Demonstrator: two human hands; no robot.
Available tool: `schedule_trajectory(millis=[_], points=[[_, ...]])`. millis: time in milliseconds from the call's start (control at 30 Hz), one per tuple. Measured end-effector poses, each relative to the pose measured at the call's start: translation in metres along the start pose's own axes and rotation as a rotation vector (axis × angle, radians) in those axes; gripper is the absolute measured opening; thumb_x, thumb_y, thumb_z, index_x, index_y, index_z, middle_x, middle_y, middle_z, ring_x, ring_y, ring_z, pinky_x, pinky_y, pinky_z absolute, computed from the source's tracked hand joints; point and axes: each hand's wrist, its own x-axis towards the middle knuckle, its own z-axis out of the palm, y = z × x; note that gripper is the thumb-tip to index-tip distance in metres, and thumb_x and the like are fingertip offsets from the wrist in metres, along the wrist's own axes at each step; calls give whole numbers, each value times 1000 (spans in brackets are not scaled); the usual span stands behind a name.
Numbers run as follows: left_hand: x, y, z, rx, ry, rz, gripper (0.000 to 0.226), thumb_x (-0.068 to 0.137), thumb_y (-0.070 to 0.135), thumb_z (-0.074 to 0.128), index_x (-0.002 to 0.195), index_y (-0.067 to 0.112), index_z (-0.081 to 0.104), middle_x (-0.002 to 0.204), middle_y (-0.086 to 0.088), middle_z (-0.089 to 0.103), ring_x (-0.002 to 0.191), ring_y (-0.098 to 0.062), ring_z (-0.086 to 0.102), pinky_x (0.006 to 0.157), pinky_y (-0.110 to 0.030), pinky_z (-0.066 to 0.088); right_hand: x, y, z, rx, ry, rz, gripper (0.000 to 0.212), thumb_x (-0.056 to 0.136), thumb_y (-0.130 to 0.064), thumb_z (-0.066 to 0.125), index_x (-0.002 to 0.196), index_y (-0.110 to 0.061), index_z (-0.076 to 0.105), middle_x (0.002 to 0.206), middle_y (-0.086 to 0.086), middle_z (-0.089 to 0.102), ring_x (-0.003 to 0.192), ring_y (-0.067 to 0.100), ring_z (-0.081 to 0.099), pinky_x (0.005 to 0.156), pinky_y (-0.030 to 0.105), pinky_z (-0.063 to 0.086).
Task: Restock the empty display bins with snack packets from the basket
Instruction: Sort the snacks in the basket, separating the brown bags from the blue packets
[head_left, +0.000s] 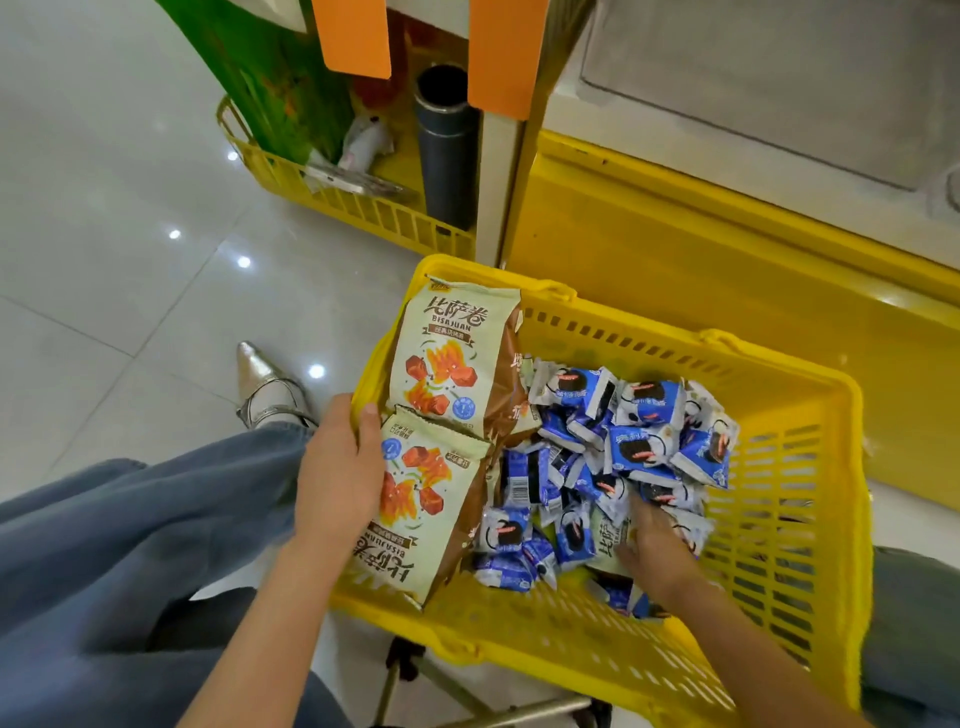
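A yellow plastic basket (779, 415) sits in front of me. It holds two large pale-green snack bags, one at the far left (457, 353) and a nearer one (426, 514), beside a heap of several small blue-and-white cookie packets (644, 431). My left hand (337, 478) grips the left edge of the nearer green bag, thumb on its front. My right hand (654, 551) reaches down into the blue packets; its fingers are buried among them, so what they hold is hidden.
A yellow display unit (727, 249) with a grey-lined bin (779, 93) stands behind the basket. At the upper left, a second yellow basket (337, 202) holds a green bag (280, 78) and a dark flask (447, 140). My jeans-clad legs (130, 545) and a silver shoe (265, 384) are on the tiled floor.
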Motion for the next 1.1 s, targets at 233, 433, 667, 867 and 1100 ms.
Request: schedule_trajectory(millis=[233,433,667,867,1100], points=[[-1,3,2,48,44,-35,21,97,46,27,97,31,41,76,12,56,68,-2,57,50,-22,40,10,1,-22,-190,9,11,36,92,-23,58,124,-13,47,105,8,65,97,26,63,76,32,50],[-2,3,-2,-8,-8,-25,25,97,46,26,100,29,44,80,7,60,71,-6,62,58,-30,52,7,-3,-21,-424,-20,-6,10,94,-23,52,91,-18,60,97,5,69,86,19,64,73,28,49],[-10,11,-6,-19,109,80,19,99,33,34,113,25,45,104,6,56,92,-9,56,76,-32,51,-11,-14,-37,-523,-36,-131,20,93,-17,43,93,-15,63,96,1,68,86,17,64,67,26,47],[-50,37,3,7,356,539,17,88,17,40,102,21,49,104,7,47,100,-10,42,87,-24,35,-52,-2,-55,-315,100,-275,13,94,-27,51,92,-23,63,91,-6,68,78,7,64,71,24,54],[-100,53,65,105,-334,490,35,94,36,46,128,27,44,125,10,49,117,-4,41,98,-20,32,-93,-17,-78,14,338,-388,8,86,-31,65,81,-35,61,78,-18,65,69,-5,58,61,10,44]])
